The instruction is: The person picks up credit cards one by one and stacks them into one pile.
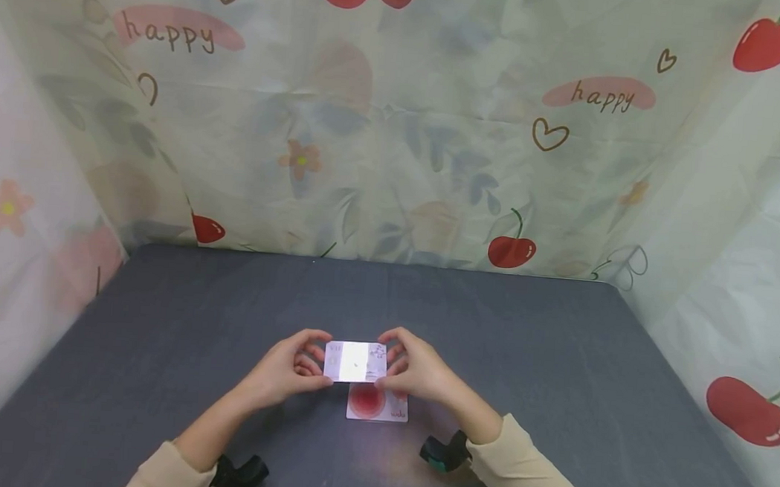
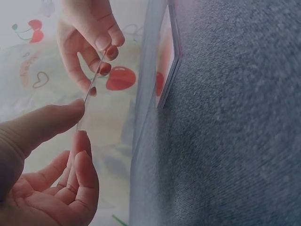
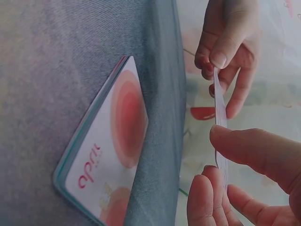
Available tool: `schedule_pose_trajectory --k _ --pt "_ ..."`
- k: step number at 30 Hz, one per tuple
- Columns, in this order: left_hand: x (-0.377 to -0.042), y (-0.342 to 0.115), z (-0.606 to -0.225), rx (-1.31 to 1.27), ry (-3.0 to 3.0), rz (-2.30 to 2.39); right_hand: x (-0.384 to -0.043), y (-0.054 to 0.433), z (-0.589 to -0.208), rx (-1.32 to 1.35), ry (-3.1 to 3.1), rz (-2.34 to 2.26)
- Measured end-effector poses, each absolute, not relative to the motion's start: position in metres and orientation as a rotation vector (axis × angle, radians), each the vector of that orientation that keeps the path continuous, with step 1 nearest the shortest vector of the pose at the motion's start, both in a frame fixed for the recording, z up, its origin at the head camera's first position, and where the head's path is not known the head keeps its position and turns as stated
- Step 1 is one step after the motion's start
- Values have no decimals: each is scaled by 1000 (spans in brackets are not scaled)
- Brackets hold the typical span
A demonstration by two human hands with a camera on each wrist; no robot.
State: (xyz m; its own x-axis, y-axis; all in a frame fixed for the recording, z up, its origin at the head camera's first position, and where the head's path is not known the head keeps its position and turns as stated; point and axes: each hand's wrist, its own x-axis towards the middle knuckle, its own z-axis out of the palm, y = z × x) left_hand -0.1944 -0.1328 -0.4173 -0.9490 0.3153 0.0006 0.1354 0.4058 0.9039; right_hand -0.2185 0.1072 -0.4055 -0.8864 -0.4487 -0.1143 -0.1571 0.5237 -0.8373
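Note:
Both hands hold one thin pale card (image 1: pixel 334 361) by its two short ends, raised over the table. My left hand (image 1: pixel 292 364) pinches the left end between thumb and fingers. At the other end, my right hand (image 1: pixel 417 366) does the same. A bright glare covers the middle of the card's face in the head view; both wrist views show it nearly edge-on. Below and slightly right lies a small stack of cards (image 1: pixel 378 407), its top one white with red circles and red lettering. Layered edges of the stack (image 3: pixel 131 117) show in the right wrist view.
A dark grey cloth covers the table (image 1: pixel 531 341). Behind it and at both sides hang pale curtains (image 1: pixel 383 139) printed with cherries, hearts and flowers. Black devices (image 1: pixel 444 454) are strapped at both wrists, below the beige sleeves (image 1: pixel 537 472).

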Motion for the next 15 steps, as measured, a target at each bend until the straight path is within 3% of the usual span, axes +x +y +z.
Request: schedule_pose_trajectory --k 15 --pt "-193 -122 -426 432 2543 1490 -214 117 -415 -548 2479 -1299"
